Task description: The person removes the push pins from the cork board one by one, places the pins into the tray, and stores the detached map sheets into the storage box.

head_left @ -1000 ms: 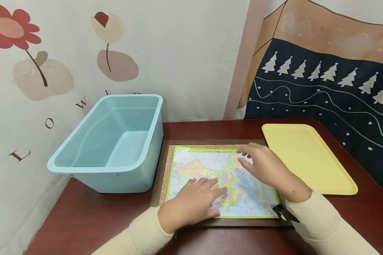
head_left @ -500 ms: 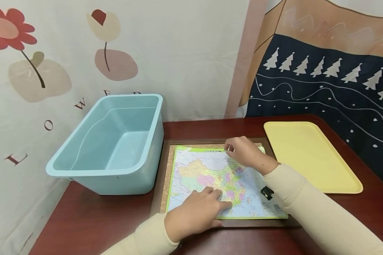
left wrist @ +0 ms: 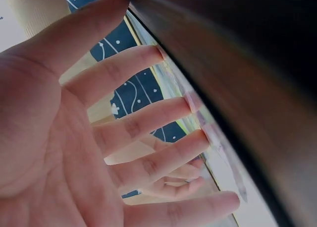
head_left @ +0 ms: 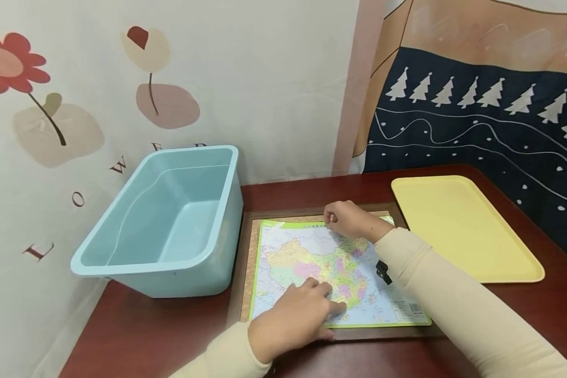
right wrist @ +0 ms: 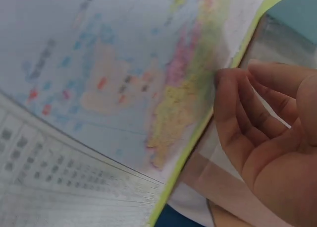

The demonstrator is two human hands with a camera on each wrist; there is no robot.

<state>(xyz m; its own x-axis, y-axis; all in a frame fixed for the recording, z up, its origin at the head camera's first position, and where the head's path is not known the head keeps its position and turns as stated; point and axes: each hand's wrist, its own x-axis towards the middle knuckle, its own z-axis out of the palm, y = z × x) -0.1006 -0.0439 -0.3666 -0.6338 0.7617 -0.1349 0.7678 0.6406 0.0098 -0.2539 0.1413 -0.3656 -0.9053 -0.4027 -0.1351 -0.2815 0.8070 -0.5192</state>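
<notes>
A map sheet (head_left: 307,247) with a lime-green border lies on a cork board (head_left: 247,294) in a brown frame (head_left: 236,286). My left hand (head_left: 293,315) rests on the map's lower part, fingers spread and fairly straight; its fingertips touch the sheet in the left wrist view, while the thumb reaches the frame's front edge. At the map's top edge is my right hand (head_left: 352,219), its fingers curled with the thumb close to the index finger (right wrist: 228,98). What lies between those fingertips, if anything, is hidden. A whitish strip (head_left: 277,226) shows at the map's upper left corner.
A light blue plastic tub (head_left: 217,257) stands on the dark red table (head_left: 123,320), close to the board's left side. A yellow tray (head_left: 463,226) lies at the right, by the board's upper right corner. Printed cloth (head_left: 283,105) hangs behind the table.
My right hand has moved left from the map's upper right to the middle of its top edge, its fingers curling in. The left hand has shifted slightly right and down on the map.
</notes>
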